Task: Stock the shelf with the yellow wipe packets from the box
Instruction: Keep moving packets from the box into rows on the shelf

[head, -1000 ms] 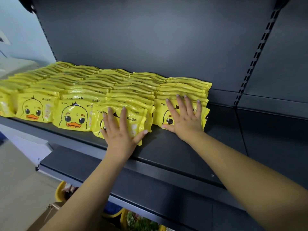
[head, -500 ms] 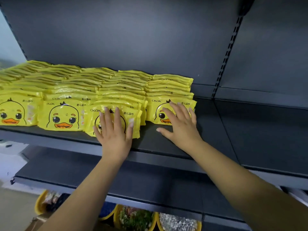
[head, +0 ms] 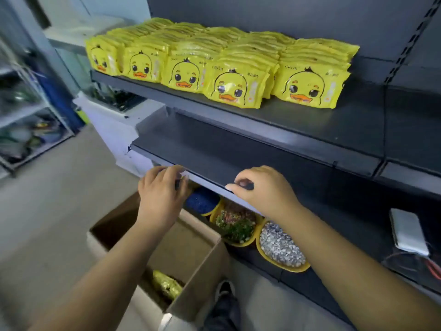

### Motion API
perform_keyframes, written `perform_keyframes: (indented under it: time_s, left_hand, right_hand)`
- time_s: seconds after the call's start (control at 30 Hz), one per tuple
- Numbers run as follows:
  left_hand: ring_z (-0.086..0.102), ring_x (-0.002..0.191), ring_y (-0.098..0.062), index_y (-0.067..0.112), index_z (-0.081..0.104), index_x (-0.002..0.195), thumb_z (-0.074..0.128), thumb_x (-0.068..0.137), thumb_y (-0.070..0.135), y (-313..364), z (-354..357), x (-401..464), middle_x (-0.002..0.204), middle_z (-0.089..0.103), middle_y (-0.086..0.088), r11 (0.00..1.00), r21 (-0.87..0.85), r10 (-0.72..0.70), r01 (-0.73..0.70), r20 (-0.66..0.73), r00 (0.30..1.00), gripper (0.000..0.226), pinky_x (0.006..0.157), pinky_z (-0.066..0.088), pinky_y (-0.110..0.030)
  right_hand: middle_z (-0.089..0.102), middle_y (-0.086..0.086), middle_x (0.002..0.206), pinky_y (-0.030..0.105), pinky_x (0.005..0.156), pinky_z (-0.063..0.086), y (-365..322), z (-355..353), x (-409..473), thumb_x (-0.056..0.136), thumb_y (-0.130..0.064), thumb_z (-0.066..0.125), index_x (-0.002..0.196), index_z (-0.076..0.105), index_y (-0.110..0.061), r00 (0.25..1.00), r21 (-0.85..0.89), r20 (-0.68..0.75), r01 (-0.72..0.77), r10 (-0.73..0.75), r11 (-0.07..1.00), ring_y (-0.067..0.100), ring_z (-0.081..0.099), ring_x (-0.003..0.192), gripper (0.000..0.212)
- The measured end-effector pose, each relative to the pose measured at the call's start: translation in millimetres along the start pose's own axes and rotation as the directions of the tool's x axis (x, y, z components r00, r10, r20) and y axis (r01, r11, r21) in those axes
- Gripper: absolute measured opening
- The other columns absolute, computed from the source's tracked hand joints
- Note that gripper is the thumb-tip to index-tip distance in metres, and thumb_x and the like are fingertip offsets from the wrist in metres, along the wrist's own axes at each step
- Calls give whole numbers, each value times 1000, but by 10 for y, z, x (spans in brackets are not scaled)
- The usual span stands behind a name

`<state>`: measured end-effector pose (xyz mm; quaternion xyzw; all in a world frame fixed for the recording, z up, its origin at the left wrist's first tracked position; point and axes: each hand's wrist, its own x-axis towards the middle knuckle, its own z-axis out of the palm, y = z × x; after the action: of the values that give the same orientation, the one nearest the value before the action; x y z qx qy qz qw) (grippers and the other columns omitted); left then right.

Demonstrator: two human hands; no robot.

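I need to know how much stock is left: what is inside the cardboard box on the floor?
In the cardboard box, one yellow packet shows near the bottom. The left arm and the box walls cover the rest.

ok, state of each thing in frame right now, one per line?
left hand: empty, fingers loosely curled, above the box
right hand: empty, fingers curled at the lower shelf edge
wipe packets: rows standing on the upper shelf, faces forward
box: open, a few yellow packets left at the bottom
yellow bins: filled, under the lower shelf
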<state>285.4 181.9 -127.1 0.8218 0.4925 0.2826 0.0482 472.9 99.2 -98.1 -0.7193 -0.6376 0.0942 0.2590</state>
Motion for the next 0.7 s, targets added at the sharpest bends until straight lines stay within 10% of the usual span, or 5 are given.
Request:
perform_keyframes:
  time_s: [0.17,0.37,0.7]
  left_hand:
    - [50,112,-34,7,63,102,52,92,29,-393,-401,-712,93,68,-10,971,99,-226,215,109,968,27,90,35,-44]
    - [55,96,-31,9,64,100,58,89,26,-841,-610,-1089,84,66,-5,944,112,-324,311,132,937,22,83,38,-37]
    - [51,100,-22,15,59,109,45,93,36,-2026,-7,-1009,92,60,0,926,82,-363,368,457,812,29,90,40,-37]
  right_hand:
    - [57,-1,58,35,60,45,-366,519,-354,77,-52,54,57,59,-19,994,44,18,108,-109,993,27,55,74,39]
    - [65,3,79,30,67,40,-656,1025,-423,82,-45,62,76,67,-12,975,76,184,112,-124,991,23,52,92,35]
    - [64,0,91,34,83,46,-653,2374,-109,87,-47,54,84,63,-18,822,-32,515,-265,243,964,21,56,96,31]
